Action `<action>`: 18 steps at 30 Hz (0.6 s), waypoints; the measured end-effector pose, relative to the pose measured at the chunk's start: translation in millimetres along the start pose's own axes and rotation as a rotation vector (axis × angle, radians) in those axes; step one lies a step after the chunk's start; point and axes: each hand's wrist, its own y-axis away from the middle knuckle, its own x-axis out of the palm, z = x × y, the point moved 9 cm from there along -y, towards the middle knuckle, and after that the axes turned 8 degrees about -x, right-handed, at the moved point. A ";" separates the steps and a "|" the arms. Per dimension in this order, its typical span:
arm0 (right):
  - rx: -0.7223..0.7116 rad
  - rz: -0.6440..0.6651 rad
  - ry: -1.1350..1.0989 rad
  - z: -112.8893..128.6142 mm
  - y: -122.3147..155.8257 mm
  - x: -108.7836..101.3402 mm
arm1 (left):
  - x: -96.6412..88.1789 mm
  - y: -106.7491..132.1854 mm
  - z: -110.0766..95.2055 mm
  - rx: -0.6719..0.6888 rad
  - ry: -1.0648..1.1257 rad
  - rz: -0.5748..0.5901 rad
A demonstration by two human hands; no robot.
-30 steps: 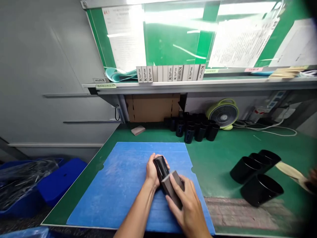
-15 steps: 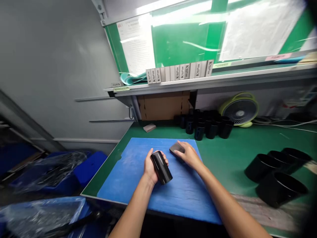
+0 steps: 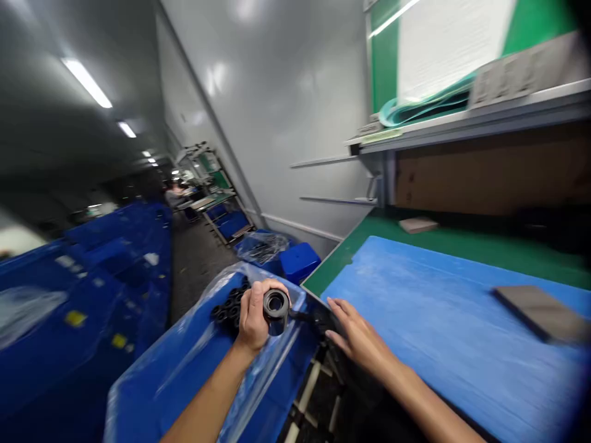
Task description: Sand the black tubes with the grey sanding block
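My left hand [image 3: 253, 314] is closed around a black cylinder [image 3: 276, 304], whose round end with a hole in the middle faces me. It holds this piece over a blue bin [image 3: 152, 381] lined with clear plastic. Several black ring-ended parts [image 3: 228, 311] lie inside the bin, partly hidden by the hand. My right hand [image 3: 357, 335] is over the near left edge of the blue mat [image 3: 415, 307], thumb and fingers apart, holding nothing visible. On the mat at the right rests a flat grey-brown block [image 3: 542, 311], apart from both hands.
The green table [image 3: 337, 267] bears the mat and a small pale block [image 3: 418, 224]. A shelf [image 3: 438, 123] with white boxes overhangs the table. Another blue bin [image 3: 300, 261] stands beyond the table corner. Stacked blue bins [image 3: 115, 264] line the left, beside a floor aisle [image 3: 191, 258].
The view has swung left. My left hand has carried the black cylinder from above the mat to the lined bin. My right hand has let go of the grey-brown block and moved left.
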 end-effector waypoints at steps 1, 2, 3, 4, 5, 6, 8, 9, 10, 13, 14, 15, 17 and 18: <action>-0.022 0.004 -0.017 2.3 -8.2 15.4 | -26.6 4.6 -7.5 0.021 -0.028 -0.048; -0.043 0.010 -0.025 2.8 -16.2 28.6 | -50.2 8.7 -12.1 0.036 -0.065 -0.084; -0.061 0.016 -0.027 2.4 -23.9 39.8 | -71.9 11.7 -13.1 0.042 -0.103 -0.112; -0.080 0.025 -0.025 1.6 -31.3 49.1 | -93.2 13.7 -11.0 0.039 -0.132 -0.144; -0.099 0.037 -0.020 1.1 -38.0 56.8 | -115.3 14.8 -5.7 0.026 -0.148 -0.186; -0.120 0.052 -0.014 1.2 -43.8 63.2 | -139.1 15.8 1.7 0.011 -0.151 -0.243; -0.162 0.090 0.000 3.6 -51.6 72.8 | -192.6 20.0 21.2 -0.017 -0.137 -0.404; -0.179 0.107 0.005 5.5 -53.8 76.2 | -221.3 24.2 32.1 -0.026 -0.125 -0.500; -0.189 0.122 0.008 7.3 -55.0 78.9 | -250.5 30.2 43.5 -0.033 -0.114 -0.602; -0.184 0.141 -0.005 12.2 -56.1 85.7 | -328.0 52.5 81.2 -0.110 -0.112 -0.879; -0.178 0.144 -0.020 13.7 -56.5 88.9 | -347.0 58.3 93.0 -0.152 -0.141 -0.947; -0.172 0.147 -0.039 15.0 -57.0 92.9 | -361.7 61.5 103.0 -0.179 -0.163 -0.999; -0.149 0.152 -0.084 16.0 -58.7 103.2 | -378.2 57.6 118.7 -0.197 -0.208 -1.052; -0.129 0.154 -0.108 15.3 -59.5 109.0 | -380.8 50.3 125.0 -0.186 -0.221 -1.054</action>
